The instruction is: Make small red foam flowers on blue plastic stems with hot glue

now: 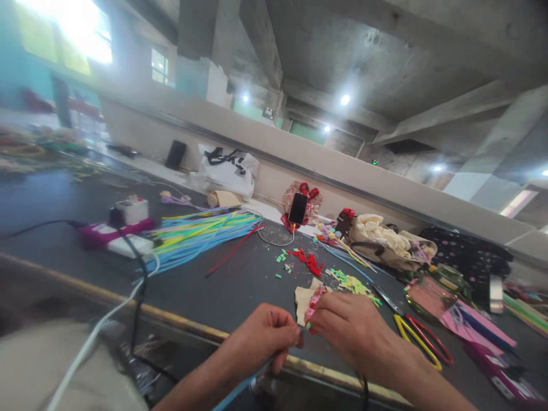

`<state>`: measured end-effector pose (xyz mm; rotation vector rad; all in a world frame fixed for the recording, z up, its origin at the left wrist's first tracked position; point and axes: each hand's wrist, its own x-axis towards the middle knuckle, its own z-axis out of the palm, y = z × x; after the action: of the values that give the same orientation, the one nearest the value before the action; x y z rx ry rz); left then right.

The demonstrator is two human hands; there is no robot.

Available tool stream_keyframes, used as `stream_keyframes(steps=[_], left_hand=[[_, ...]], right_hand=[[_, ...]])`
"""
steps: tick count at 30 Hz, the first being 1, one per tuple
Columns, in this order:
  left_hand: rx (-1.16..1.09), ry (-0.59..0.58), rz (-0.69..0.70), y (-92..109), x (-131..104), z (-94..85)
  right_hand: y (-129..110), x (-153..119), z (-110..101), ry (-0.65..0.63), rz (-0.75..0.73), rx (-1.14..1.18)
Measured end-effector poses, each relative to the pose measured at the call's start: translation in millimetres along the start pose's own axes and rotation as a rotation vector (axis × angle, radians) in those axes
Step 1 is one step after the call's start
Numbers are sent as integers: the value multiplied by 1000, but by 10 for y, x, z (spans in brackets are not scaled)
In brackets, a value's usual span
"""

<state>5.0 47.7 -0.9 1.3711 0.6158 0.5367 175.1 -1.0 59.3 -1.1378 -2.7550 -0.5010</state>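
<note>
My left hand (pixel 274 337) is pinched closed near the table's front edge, gripping a blue stem (pixel 240 393) that trails down below the edge. Just right of it, my right hand (pixel 349 325) is closed too, its fingertips beside a small green piece at the stem's end; what they pinch is mostly hidden. A beige cloth (pixel 302 299) with a pink and red item (pixel 315 298) on it lies directly behind my fingers. Small red pieces (pixel 311 262), and yellow-green pieces (pixel 353 283) are scattered farther back.
Long blue, green and yellow stems (pixel 205 234) are heaped at left, near a purple power strip (pixel 103 231) with cables. Scissors (pixel 417 337) lie right of my right hand. A phone (pixel 298 208) stands at the back; a cream bag (pixel 377 240) sits back right.
</note>
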Motion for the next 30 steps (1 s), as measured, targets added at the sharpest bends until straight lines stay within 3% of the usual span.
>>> stream_keyframes(steps=[19,24,30], left_hand=[[-29,-4,-5,-18,24,-27],[-53,-14,-21,-8,30,-33],[-138,6,-25,-50,51,-53]], right_hand=[[14,23,-38,-39,-44,17],[42,2,24,18,-43,2],[88,-42,-16,170,19,41]])
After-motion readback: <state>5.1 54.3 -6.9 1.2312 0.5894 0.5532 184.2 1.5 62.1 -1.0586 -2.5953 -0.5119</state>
